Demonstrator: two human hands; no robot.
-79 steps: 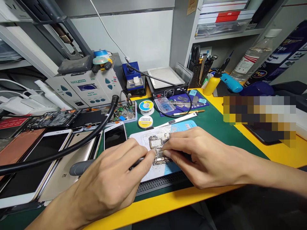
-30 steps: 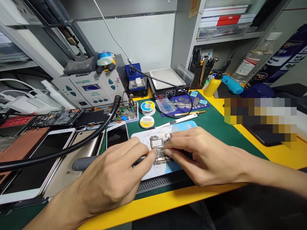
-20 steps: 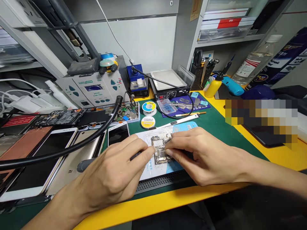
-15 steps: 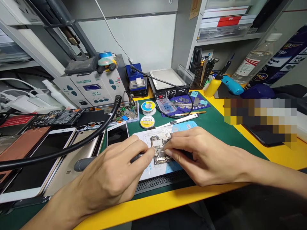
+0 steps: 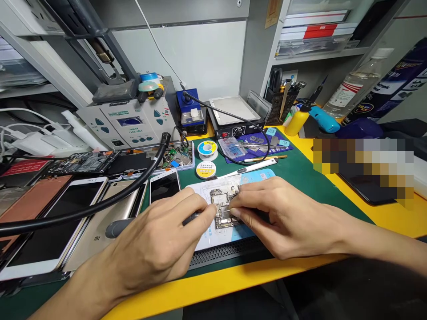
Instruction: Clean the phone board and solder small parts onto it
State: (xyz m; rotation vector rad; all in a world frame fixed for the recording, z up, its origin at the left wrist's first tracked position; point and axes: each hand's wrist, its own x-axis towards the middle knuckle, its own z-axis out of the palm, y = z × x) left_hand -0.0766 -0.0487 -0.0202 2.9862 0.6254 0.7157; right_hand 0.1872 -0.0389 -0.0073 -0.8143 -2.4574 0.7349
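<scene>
A phone circuit board lies on a white and blue card-like mat in front of me. My left hand is closed around a slim tool with a dark grey handle; its handle end sticks out left of the wrist, and its tip is hidden by my fingers at the board's left edge. From the right, my right hand pinches the board, thumb and forefinger together over its middle and right side. These fingers cover the board's right part.
Left lie several phones, including a gold phone back, crossed by a thick black hose. Behind stand a rework station, a solder spool, a round tin, a white brush and a heating plate. A yellow bottle stands right.
Both hands hold nearly the same pose at the board. The whole view has shifted very slightly; nothing has been taken hold of or let go.
</scene>
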